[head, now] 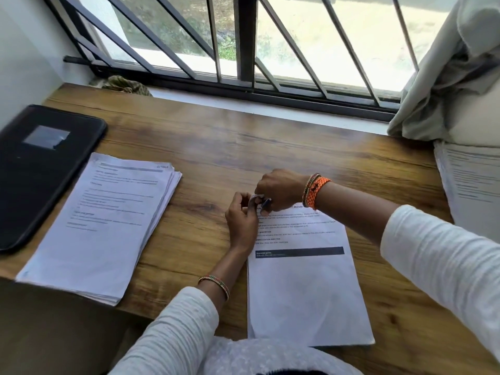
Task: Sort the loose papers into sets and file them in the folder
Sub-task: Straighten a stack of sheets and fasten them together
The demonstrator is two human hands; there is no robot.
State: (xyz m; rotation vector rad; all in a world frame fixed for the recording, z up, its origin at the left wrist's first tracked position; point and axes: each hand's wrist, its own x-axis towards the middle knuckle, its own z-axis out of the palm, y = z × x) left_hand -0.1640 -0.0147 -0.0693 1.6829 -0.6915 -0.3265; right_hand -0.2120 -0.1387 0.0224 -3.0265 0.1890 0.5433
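Hands met at top left corner of paper set (305, 288) near wooden desk's (270, 147) front edge: left hand (241, 220) pinched corner, right hand (278, 188) curled over small dark clip (266, 203); loose paper stack (100, 226) beside black folder (40, 169), bare wood between.

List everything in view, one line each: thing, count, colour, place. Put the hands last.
Folder: one, black, closed, far left of desk.
Paper stack: one, white, printed, right of the folder.
Paper set: one, white with a dark band, front centre, top left corner lifted.
Small dark object: one, at that corner; too small to identify.
More papers: white, right edge, under the curtain.
Desk: one, brown wood.
Curtain: one, pale grey-green, right.
Cloth: one, patterned, on the sill.
Left hand: pinches the corner.
Right hand: grips the dark object.
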